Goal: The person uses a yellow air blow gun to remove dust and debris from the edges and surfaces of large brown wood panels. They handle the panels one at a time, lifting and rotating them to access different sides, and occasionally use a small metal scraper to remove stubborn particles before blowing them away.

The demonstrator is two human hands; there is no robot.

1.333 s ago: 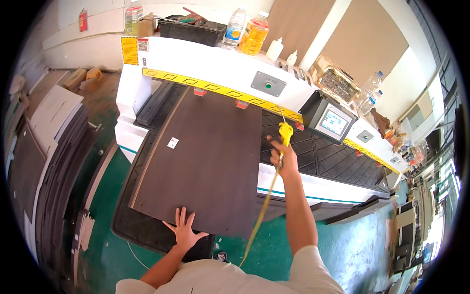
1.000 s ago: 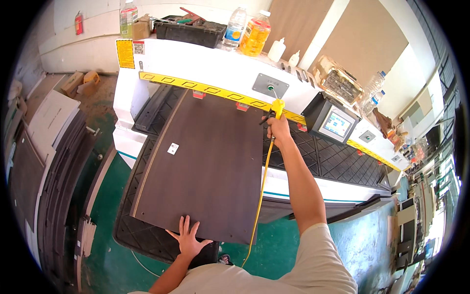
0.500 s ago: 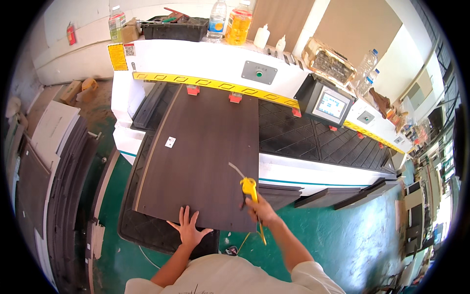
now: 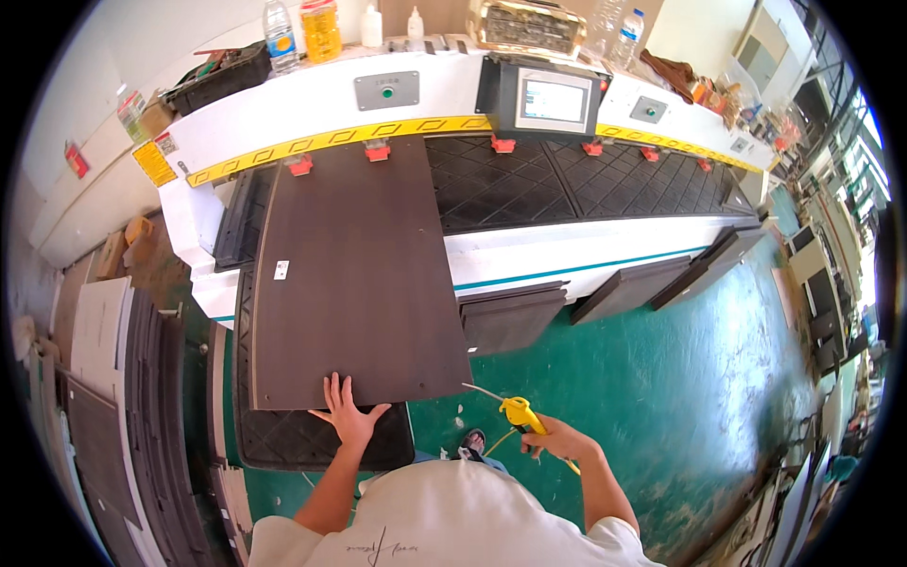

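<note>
A large dark brown panel (image 4: 350, 274) lies flat on the black bed of a white machine, with a small white label (image 4: 282, 269) on its left side. My left hand (image 4: 351, 416) rests on the panel's near edge, fingers spread. In my right hand (image 4: 562, 439) is a yellow air blow gun (image 4: 519, 412), its thin nozzle pointing left at the panel's near right corner. A yellow hose runs from the gun down beside my legs. My right fingers wrap round its grip and partly hide it.
The machine's white beam (image 4: 283, 104) carries a yellow strip, red clamps and a touchscreen (image 4: 551, 99). Bottles and a black tool box (image 4: 222, 80) stand on top. Dark panels (image 4: 515, 317) lean against its base. Stacked boards (image 4: 156, 397) stand on the left, over a green floor (image 4: 661, 378).
My right hand has moved the blow gun from over the panel to beyond its near right corner. My view has turned right. The left hand stays on the near edge.
</note>
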